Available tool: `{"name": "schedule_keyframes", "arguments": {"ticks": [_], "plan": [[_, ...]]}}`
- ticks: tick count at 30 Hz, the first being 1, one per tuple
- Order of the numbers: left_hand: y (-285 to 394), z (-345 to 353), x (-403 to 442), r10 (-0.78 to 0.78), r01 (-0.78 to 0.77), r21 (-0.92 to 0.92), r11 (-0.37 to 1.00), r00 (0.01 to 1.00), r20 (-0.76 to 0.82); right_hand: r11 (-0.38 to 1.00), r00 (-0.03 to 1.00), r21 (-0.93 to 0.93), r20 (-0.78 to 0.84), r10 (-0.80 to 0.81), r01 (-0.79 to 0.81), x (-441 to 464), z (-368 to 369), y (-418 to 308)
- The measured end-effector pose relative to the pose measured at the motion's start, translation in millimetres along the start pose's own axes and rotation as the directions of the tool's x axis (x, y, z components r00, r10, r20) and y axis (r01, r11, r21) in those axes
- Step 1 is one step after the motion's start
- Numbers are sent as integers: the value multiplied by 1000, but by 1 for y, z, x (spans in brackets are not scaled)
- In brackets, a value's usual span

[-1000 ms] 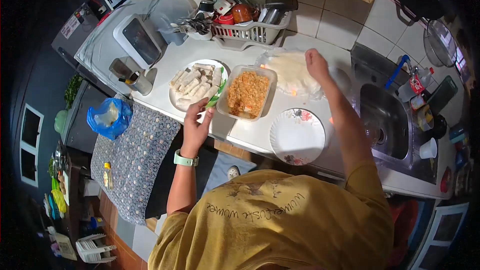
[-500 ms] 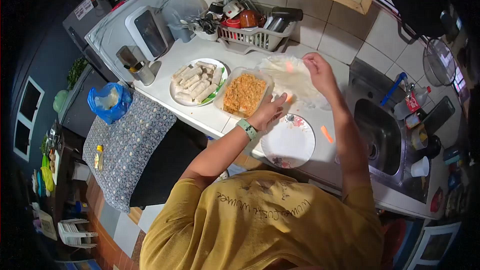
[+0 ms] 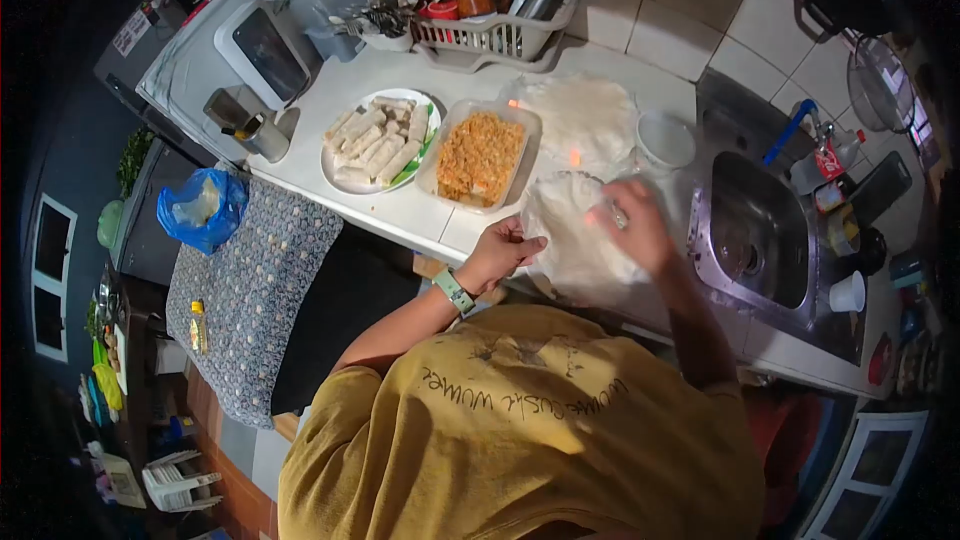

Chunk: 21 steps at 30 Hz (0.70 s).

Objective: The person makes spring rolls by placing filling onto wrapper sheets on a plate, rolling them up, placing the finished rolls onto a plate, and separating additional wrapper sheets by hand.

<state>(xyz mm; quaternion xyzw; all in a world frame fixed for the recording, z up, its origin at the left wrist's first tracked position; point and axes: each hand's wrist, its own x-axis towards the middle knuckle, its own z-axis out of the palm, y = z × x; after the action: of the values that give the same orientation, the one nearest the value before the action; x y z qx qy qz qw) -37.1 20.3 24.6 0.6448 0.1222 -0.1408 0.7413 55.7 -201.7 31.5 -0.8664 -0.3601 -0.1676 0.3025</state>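
A thin, pale spring roll wrapper [image 3: 572, 230] is spread over the front edge of the counter, where the flowered plate is now covered. My left hand [image 3: 503, 256] pinches the wrapper's left edge between thumb and fingers. Over its right side, my right hand [image 3: 640, 228] has curled fingers, but motion blur hides whether they grip it. Farther back lies a pile of wrappers [image 3: 580, 120]. Orange shredded filling [image 3: 480, 158] fills a clear plastic container [image 3: 529, 126] to the left. Beyond that, rolled spring rolls [image 3: 380, 145] are heaped on a white and green plate [image 3: 327, 168].
A clear bowl [image 3: 665, 143] stands between the wrapper pile and the steel sink [image 3: 703, 240]. The dish rack [image 3: 490, 52] is against the tiled wall. At left, a blue plastic bag [image 3: 190, 230] and an oil bottle [image 3: 198, 327] rest on a patterned cloth [image 3: 240, 315].
A wrapper has come forward over the flowered plate. My left hand has moved down to its edge, and my right hand has come down from the pile. The clear bowl now shows.
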Motion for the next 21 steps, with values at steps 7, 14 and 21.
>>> {"name": "schedule_keyframes", "arguments": {"ticks": [7, 14, 21], "plan": [[-20, -9, 6, -45, 90, -199, 976, 974, 220, 747, 948, 584, 216, 234, -318, -29, 58, -52], [-17, -2, 8, 118, -121, 64, 991, 991, 59, 302, 791, 763, 413, 451, -571, -37, 63, -36], [-47, -10, 31, 305, -303, 122, 945, 952, -3, 445, 783, 752, 149, 604, -486, -27, 44, -33]]}}
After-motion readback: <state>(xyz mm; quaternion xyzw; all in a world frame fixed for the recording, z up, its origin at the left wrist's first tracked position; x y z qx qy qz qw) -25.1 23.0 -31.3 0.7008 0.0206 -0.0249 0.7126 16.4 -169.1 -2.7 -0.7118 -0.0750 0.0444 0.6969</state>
